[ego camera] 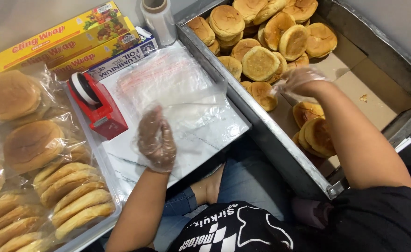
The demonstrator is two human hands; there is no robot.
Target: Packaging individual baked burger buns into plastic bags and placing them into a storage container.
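Left hand [156, 139], in a thin clear glove, rests flat with fingers spread on a clear plastic bag [186, 100] that lies on the white marbled board [121, 161]. Nothing is pinched there; the palm only pins the bag down.

Right hand [302, 79], also gloved, reaches into the metal tray [256, 123] over the pile of loose burger buns [260, 63]. Fingers are curled down beside a bun, but the glove blurs them; I cannot tell whether they have closed on one or hang just above.

Bagged buns [32, 144] sit stacked in the tray at my left. A red tape dispenser [98, 105] stands just beside the bag's left edge, with boxes of cling wrap [51, 39] and a plastic film roll [158, 18] behind.

My judgement on doing this well:
- Take one bun by its sides with light pressure; the crumb likely dents easily.
- Keep the bag mouth facing the tray side so the bun slides in flat.
- Hold the lower film down while lifting only the upper layer, or the bag may skate on the smooth board.
- Watch the dispenser's edge near the film; it could snag.
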